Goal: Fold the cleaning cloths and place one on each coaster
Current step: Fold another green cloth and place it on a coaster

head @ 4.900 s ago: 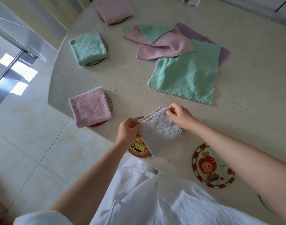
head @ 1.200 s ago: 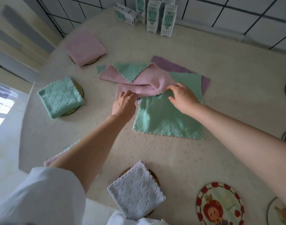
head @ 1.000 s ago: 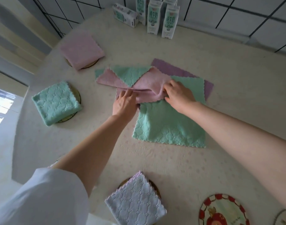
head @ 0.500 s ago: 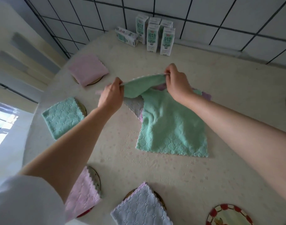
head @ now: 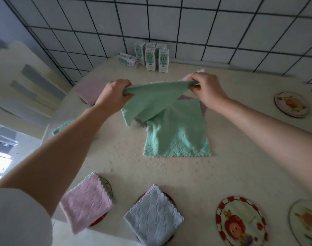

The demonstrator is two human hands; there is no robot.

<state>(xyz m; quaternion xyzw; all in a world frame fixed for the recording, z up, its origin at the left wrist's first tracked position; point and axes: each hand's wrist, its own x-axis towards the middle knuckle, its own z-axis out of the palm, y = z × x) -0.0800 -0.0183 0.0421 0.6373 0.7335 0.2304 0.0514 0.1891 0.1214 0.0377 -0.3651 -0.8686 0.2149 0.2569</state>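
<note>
My left hand (head: 112, 96) and my right hand (head: 207, 89) each grip a top corner of a green cloth (head: 151, 100), held stretched above the table. Below it a second green cloth (head: 178, 137) lies unfolded on a pile with purple and pink cloths partly hidden. Folded cloths sit on coasters: a pink one (head: 86, 203) at the near left, a lavender one (head: 153, 215) near the front, another pink one (head: 91, 89) at the far left, and a green one (head: 63, 126) mostly behind my left arm. Bare coasters lie at the near right (head: 240, 222), (head: 305, 219) and far right (head: 291, 103).
Several small cartons (head: 151, 57) stand at the back of the beige table (head: 231, 171) against a tiled wall. The table's left edge drops to the floor.
Both hands lifted the green cloth from the pile and pulled its top edge wider apart and higher. The camera view tilted upward toward the wall.
</note>
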